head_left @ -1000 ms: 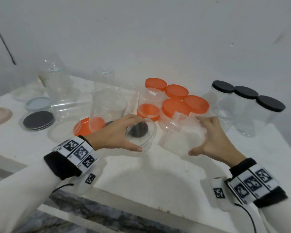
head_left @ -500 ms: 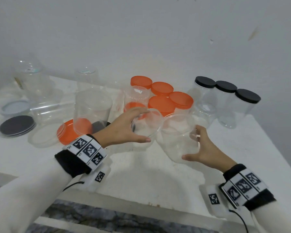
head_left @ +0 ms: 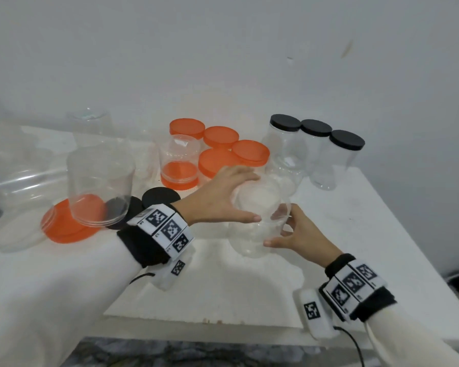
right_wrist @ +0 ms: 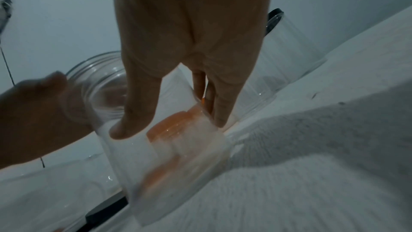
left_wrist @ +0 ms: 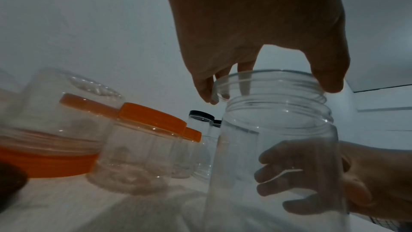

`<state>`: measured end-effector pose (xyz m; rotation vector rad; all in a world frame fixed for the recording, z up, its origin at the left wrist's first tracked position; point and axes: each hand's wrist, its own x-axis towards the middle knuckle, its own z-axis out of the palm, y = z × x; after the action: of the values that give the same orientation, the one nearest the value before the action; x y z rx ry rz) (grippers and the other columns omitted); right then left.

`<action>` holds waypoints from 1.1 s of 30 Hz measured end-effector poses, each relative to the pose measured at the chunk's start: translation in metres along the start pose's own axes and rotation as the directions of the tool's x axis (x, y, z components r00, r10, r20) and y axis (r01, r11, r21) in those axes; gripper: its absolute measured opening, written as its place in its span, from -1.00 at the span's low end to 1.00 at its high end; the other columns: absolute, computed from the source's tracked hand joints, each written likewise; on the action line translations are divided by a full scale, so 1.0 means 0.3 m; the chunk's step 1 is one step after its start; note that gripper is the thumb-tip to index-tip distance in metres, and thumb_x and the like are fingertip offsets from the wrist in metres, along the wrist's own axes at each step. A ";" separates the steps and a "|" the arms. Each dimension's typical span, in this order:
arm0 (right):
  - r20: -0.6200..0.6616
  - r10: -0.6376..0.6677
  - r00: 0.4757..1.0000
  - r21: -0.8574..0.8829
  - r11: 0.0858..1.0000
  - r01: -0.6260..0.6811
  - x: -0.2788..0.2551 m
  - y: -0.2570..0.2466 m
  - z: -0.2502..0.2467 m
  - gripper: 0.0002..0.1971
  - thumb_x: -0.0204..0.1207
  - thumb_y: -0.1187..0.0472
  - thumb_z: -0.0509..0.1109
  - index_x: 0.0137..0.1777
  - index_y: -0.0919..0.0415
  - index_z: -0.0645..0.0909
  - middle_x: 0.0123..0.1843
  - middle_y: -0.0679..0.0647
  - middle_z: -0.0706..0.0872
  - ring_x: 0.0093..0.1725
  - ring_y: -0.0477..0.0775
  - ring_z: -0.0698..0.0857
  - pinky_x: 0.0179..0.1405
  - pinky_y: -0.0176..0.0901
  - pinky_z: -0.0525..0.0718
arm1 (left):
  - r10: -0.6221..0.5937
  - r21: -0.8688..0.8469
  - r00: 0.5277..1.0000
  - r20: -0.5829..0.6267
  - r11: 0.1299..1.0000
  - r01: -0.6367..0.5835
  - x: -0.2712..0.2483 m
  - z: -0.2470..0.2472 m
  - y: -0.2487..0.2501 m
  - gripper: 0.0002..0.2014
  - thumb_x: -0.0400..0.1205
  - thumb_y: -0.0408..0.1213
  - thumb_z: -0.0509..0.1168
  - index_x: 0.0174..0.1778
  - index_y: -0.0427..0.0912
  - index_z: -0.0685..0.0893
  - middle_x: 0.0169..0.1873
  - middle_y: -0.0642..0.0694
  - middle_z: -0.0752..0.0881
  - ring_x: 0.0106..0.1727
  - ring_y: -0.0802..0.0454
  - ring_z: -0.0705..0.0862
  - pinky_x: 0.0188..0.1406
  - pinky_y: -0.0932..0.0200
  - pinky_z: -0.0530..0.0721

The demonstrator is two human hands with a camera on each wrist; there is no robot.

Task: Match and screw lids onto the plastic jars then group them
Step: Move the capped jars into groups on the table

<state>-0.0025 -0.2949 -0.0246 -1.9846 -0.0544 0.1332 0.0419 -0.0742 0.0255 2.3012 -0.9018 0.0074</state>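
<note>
A clear plastic jar point(head_left: 255, 234) stands upright near the table's middle. My right hand point(head_left: 278, 231) grips its body, thumb in front and fingers behind. Seen from the right wrist, that hand point(right_wrist: 170, 127) wraps the jar point(right_wrist: 178, 147). My left hand point(head_left: 249, 198) comes from above and holds a clear lid point(head_left: 257, 197) on the jar's mouth. From the left wrist, fingers point(left_wrist: 205, 91) and thumb curl round the lid point(left_wrist: 267, 84) at the threaded neck of the jar point(left_wrist: 278, 147).
Several orange-lidded jars point(head_left: 220, 147) stand behind the hands, three black-lidded jars point(head_left: 316, 149) to their right. A wide clear jar point(head_left: 98, 186) sits upside down on an orange lid point(head_left: 64, 226) at left. Black lids point(head_left: 159, 197) lie by my left wrist. The table's edge point(head_left: 398, 234) runs close on the right.
My left hand carried the clear lid rightward onto the jar's mouth. The right hand turned the jar from tilted to upright and drew it nearer.
</note>
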 end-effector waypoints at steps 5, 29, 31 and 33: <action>0.009 0.001 1.000 0.005 1.000 -0.001 -0.001 0.001 -0.004 -0.27 0.14 0.28 0.70 0.26 0.07 0.38 0.27 -0.03 0.55 0.32 -0.10 0.52 0.08 -0.33 0.62 | 0.023 0.067 0.997 0.071 0.997 -0.027 0.055 0.017 0.049 -0.20 0.37 0.11 0.51 0.50 -0.04 0.39 0.53 0.01 0.29 0.48 0.11 0.16 0.44 0.22 0.11; 0.198 0.045 0.979 -0.263 0.965 0.009 0.013 -0.046 -0.083 0.09 0.11 0.10 0.71 0.53 0.08 0.05 0.44 -0.07 0.29 0.44 -0.04 0.35 0.35 -0.22 0.42 | -0.029 -0.100 0.995 0.095 0.994 0.038 0.040 0.059 0.007 0.21 0.15 0.16 0.60 0.61 0.15 -0.02 0.62 0.11 -0.03 0.58 0.23 -0.04 0.52 0.13 0.02; 0.157 0.020 0.987 -0.324 0.946 0.033 0.009 -0.109 -0.142 0.17 0.06 -0.02 0.67 0.58 0.07 0.00 0.51 -0.04 0.22 0.47 -0.06 0.30 0.45 -0.13 0.37 | -0.069 -0.237 0.994 0.084 0.968 0.087 0.017 0.076 -0.021 0.31 0.05 0.28 0.55 0.58 0.25 -0.19 0.60 0.23 -0.13 0.61 0.20 -0.08 0.53 0.08 0.03; 0.142 -0.038 0.989 -0.356 0.930 0.087 0.001 -0.200 -0.187 0.10 0.02 -0.13 0.60 0.55 -0.05 0.08 0.52 -0.09 0.22 0.47 -0.11 0.30 0.51 -0.02 0.35 | -0.129 -0.391 0.986 0.102 0.907 0.159 -0.003 0.099 -0.048 0.39 -0.04 0.33 0.56 0.57 0.24 -0.23 0.60 0.26 -0.12 0.61 0.19 -0.02 0.54 0.09 0.08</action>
<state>0.0058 -0.3213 0.0526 -2.3380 -0.2447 0.2277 0.0434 -0.0829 -0.0063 1.9862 -0.6912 -0.3012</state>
